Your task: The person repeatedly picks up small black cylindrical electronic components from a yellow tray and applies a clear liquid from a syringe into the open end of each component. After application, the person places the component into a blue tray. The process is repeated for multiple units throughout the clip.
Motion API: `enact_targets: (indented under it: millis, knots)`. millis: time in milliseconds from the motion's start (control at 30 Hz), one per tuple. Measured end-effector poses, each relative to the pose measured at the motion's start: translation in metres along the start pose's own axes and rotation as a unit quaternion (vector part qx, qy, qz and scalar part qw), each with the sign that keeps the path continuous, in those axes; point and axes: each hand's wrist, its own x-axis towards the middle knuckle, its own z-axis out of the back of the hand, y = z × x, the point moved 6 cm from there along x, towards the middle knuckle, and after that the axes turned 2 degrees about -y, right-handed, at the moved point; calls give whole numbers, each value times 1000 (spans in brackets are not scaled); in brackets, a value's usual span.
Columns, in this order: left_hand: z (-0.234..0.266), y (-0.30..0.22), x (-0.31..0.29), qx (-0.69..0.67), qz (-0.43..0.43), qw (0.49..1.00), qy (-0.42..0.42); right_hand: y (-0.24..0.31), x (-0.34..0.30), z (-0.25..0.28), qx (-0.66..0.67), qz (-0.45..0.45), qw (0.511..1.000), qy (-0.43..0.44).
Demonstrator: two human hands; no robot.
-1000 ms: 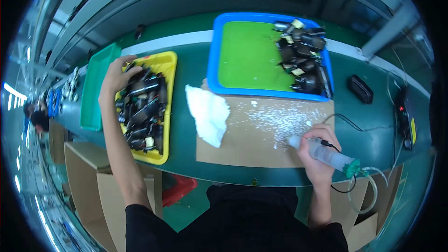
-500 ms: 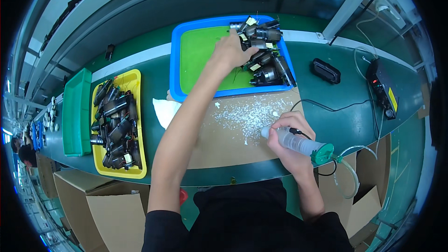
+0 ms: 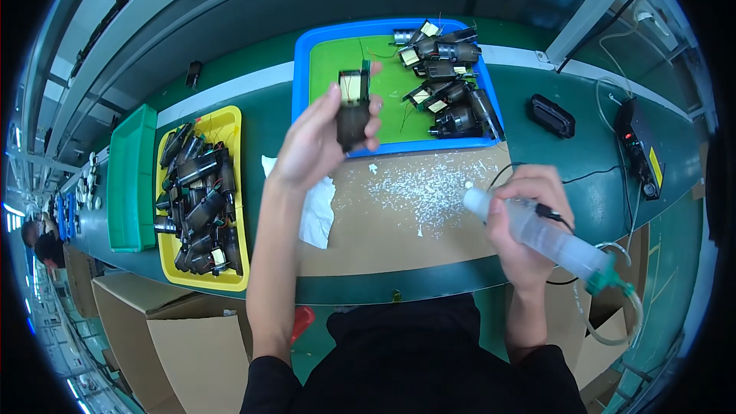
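Left hand (image 3: pixel 310 142) gripping dark unit (image 3: pixel 353 124), upper centre of frame; likely feeling stiff, fairly weighty, fragile at top end, lower body offering safest hold. Right hand (image 3: pixel 529 222) clasping translucent syringe (image 3: pixel 569 251), centre-right.

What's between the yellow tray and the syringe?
In the head view, left to right: a strip of green bench, the left forearm, white cloth or paper partly behind it, then brown cardboard strewn with white bits.

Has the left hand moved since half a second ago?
Yes: the left hand has moved leftward and down the picture, judged against the blue tray.
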Motion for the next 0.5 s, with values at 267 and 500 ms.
enact_targets:
  millis: [267, 500]
  knots:
    - [-41, 28, -23, -26, 7, 993, 117, 50, 18, 5, 23, 95, 995, -3]
    - [-47, 40, -35, -60, 35, 990, 124, 60, 11, -21, 36, 101, 993, 49]
